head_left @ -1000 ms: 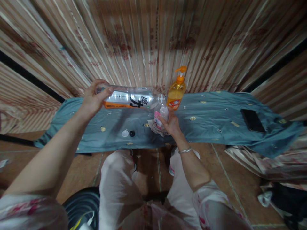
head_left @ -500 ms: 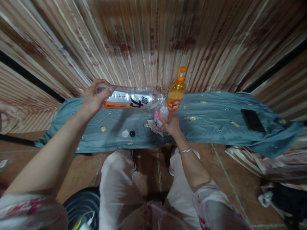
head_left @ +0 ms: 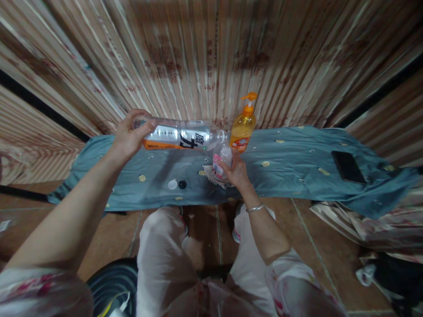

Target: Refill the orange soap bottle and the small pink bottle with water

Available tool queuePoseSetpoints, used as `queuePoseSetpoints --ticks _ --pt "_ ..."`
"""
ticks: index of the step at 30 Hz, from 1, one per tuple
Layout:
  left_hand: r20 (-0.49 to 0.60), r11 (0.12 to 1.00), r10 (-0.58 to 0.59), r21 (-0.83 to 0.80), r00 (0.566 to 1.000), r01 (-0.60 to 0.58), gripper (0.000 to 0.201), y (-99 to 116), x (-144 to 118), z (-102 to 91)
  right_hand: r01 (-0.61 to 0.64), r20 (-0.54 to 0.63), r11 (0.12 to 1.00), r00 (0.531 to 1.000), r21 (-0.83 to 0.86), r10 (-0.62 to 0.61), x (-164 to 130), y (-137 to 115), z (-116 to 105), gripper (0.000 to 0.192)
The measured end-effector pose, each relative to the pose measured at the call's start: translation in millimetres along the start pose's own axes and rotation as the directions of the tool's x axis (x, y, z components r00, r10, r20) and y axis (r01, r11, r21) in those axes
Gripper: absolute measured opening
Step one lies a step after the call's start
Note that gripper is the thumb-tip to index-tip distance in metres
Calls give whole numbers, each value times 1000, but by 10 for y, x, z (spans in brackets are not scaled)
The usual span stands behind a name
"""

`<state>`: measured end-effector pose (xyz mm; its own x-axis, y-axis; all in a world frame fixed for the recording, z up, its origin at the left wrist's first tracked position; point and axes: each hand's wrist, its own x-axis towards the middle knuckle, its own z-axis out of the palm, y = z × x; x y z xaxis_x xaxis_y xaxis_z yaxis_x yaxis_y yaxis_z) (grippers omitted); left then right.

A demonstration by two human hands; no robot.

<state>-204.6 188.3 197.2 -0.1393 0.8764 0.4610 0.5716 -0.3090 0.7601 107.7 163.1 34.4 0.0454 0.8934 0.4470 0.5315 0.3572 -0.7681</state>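
Two caps, one white (head_left: 172, 184) and one black (head_left: 182, 184), lie on the blue cloth (head_left: 287, 163) between my hands, nearer to me than either. My right hand (head_left: 235, 171) is wrapped around a small bottle (head_left: 221, 157), held upright over a crumpled tissue (head_left: 211, 175). My left hand (head_left: 129, 136) grips the base of a large clear bottle (head_left: 180, 135), held level, its neck meeting the small bottle's mouth. Just beyond my right hand stands an orange pump bottle (head_left: 243, 125). Well off to its right lies a phone (head_left: 348, 166).
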Motion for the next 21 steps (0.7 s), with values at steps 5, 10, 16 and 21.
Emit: queuePoseSetpoints --ticks 5,10,16,21 --pt "-1 1000 -1 1 1000 1 67 57 -13 10 5 12 1000 1000 -17 -5 2 4 -9 63" --pt "-15 1000 -14 -1 1000 14 63 80 -18 1 -14 28 1000 1000 -24 15 3 14 -18 62" --pt "-14 999 -40 -13 999 40 67 107 -30 8 -32 32 999 999 -10 32 7 -32 -41 61" --pt "-39 994 -95 -52 995 93 72 210 -33 56 -76 56 997 995 -17 77 -3 -109 -68 61"
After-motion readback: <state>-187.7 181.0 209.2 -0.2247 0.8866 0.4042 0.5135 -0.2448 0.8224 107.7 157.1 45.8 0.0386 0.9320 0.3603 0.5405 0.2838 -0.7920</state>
